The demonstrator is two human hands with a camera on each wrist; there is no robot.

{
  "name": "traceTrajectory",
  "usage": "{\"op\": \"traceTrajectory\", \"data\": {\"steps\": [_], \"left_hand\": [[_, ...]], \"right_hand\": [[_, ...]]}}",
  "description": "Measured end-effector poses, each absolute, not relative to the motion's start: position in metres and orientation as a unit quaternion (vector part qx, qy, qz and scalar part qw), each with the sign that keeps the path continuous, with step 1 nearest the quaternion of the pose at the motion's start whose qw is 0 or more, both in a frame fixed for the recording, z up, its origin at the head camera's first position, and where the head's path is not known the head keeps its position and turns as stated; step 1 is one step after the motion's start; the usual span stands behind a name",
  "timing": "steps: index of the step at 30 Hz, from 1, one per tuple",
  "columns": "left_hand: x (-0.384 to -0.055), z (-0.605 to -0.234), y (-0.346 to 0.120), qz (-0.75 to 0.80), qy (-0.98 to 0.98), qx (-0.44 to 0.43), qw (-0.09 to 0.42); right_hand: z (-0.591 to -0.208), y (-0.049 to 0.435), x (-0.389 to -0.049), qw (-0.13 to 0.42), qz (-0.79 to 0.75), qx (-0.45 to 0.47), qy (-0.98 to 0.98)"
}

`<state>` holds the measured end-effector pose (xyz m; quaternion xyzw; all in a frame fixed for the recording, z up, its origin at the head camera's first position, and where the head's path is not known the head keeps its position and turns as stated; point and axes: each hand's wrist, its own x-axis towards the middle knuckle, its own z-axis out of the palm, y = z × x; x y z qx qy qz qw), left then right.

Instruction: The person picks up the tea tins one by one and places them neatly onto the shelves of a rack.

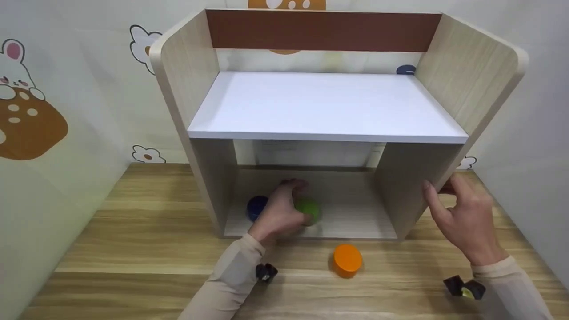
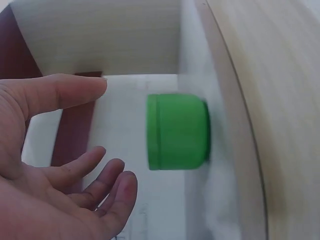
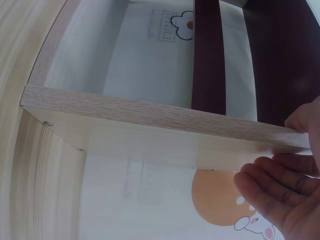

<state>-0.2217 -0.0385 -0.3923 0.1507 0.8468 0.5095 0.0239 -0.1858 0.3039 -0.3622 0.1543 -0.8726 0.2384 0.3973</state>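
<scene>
Reaching into a pale wood-grain shelf unit [image 1: 326, 104], a person's left hand [image 1: 280, 211], fingers parted and gripping nothing, appears between a dark blue round container [image 1: 256, 208] and a green cylindrical container [image 1: 312, 210] in the head view. The right hand [image 1: 466, 215] grips the unit's side panel [image 1: 409, 186]; 1 orange cylindrical container [image 1: 347, 258] stands in front on the wood-grain table [image 1: 142, 249]. Left wrist view: a gap separates the left hand from the upright green container. Right wrist view: thumb and fingers straddle the panel's edge.

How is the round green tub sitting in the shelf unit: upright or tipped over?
Upright. The left wrist view shows the round green tub with its base flat on the bottom board, seamed end facing away.
</scene>
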Motion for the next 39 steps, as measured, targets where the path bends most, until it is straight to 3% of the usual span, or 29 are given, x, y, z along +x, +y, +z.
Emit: {"op": "traceTrajectory", "data": {"steps": [15, 28, 39], "left_hand": [[-0.202, -0.387, -0.016, 0.481, 0.851, 0.201, 0.067], [-0.185, -0.39, 0.003, 0.489, 0.831, 0.231, 0.128], [-0.18, -0.401, 0.013, 0.451, 0.839, 0.269, 0.139]], "right_hand": [[-0.362, 0.303, -0.185, 0.385, 0.246, 0.145, -0.878], [-0.363, 0.305, -0.188, 0.405, 0.24, 0.166, -0.866], [-0.362, 0.304, -0.187, 0.396, 0.246, 0.162, -0.87]]}}
